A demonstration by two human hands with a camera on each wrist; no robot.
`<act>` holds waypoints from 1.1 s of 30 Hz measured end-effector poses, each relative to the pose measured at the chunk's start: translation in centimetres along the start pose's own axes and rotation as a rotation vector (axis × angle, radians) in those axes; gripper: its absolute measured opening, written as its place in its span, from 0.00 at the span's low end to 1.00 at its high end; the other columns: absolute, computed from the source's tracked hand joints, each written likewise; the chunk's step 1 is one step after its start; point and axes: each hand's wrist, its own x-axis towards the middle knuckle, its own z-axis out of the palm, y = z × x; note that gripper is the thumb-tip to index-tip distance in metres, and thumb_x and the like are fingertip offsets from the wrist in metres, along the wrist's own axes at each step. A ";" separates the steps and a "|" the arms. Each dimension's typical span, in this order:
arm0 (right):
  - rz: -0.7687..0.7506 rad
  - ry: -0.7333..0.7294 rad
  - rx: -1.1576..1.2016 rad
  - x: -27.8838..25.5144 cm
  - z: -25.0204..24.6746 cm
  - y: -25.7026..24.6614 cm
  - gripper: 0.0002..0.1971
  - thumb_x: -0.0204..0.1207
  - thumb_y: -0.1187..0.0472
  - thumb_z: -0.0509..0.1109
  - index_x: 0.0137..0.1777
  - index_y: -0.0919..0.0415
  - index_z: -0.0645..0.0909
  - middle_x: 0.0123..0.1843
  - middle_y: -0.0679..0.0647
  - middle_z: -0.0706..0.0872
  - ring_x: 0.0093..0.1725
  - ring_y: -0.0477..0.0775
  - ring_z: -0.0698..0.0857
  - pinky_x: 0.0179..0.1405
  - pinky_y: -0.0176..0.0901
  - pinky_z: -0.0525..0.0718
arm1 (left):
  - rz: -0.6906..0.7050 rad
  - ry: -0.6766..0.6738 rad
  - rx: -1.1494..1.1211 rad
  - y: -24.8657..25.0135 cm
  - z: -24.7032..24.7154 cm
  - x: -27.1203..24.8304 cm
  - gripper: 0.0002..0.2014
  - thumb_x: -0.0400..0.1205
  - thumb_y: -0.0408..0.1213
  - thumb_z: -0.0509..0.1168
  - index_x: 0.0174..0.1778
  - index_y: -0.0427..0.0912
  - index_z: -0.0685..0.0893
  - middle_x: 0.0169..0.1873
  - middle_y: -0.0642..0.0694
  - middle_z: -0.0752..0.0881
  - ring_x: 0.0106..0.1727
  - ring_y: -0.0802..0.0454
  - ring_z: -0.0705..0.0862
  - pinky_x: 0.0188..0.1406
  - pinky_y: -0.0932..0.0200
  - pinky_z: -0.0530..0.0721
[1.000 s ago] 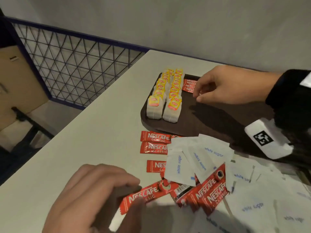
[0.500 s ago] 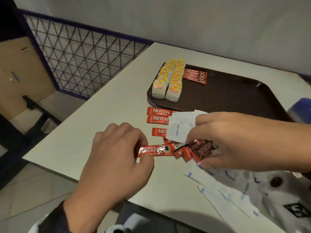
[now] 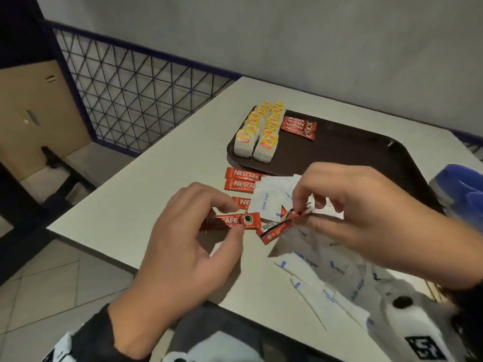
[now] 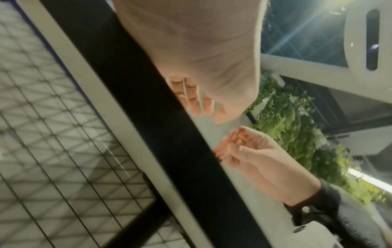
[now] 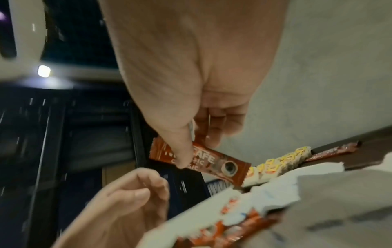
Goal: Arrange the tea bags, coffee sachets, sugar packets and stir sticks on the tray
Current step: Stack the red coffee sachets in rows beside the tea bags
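A dark brown tray (image 3: 366, 163) lies on the white table, with two rows of yellow-tagged tea bags (image 3: 258, 131) and a small stack of red coffee sachets (image 3: 298, 126) at its far left. My left hand (image 3: 235, 220) pinches one red coffee sachet (image 3: 227, 222) just above the table. My right hand (image 3: 300, 215) pinches more red sachets (image 3: 274, 228) beside it; the right wrist view shows its thumb on a sachet (image 5: 212, 161). Three loose sachets (image 3: 241, 178) and several white sugar packets (image 3: 266, 202) lie in front of the tray. No stir sticks show.
More sugar packets (image 3: 326, 278) are strewn at the table's near right. A blue object (image 3: 460, 189) stands at the right edge beside the tray. A metal mesh railing (image 3: 136, 95) runs along the table's left side, with tiled floor below.
My right hand left the tray's sachet stack, came back to the loose pile and took hold of sachets. My left hand lifted its sachet off the table.
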 end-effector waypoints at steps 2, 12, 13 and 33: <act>0.042 0.139 0.242 -1.0 -0.4 -1.1 0.04 0.73 0.49 0.76 0.46 0.45 0.87 0.43 0.40 0.88 0.47 0.43 0.86 0.43 0.27 0.79 | -0.086 -0.040 -0.319 1.7 0.6 -0.4 0.09 0.76 0.43 0.74 0.52 0.53 0.87 0.45 0.54 0.85 0.46 0.46 0.85 0.46 0.39 0.88; 0.249 0.122 0.841 -2.6 5.4 -2.1 0.12 0.73 0.64 0.82 0.53 0.51 0.88 0.42 0.60 0.88 0.34 0.66 0.84 0.36 0.60 0.87 | -0.350 -0.063 -0.630 2.4 2.8 -0.2 0.08 0.73 0.38 0.81 0.45 0.45 0.91 0.37 0.45 0.93 0.37 0.56 0.90 0.38 0.63 0.87; 0.290 0.143 0.906 -2.7 5.7 -2.2 0.13 0.72 0.64 0.82 0.54 0.52 0.87 0.43 0.63 0.88 0.32 0.67 0.83 0.34 0.58 0.86 | -0.386 -0.028 -0.687 2.5 2.8 -0.1 0.09 0.71 0.37 0.79 0.44 0.40 0.90 0.36 0.42 0.92 0.34 0.55 0.89 0.35 0.64 0.87; 0.116 -0.090 0.293 -1.3 2.7 -2.9 0.07 0.86 0.56 0.67 0.56 0.45 0.86 0.46 0.43 0.83 0.46 0.44 0.84 0.47 0.49 0.87 | -0.496 -0.013 -0.765 2.6 2.2 -0.1 0.09 0.63 0.31 0.79 0.38 0.44 0.93 0.34 0.37 0.92 0.30 0.49 0.90 0.33 0.64 0.88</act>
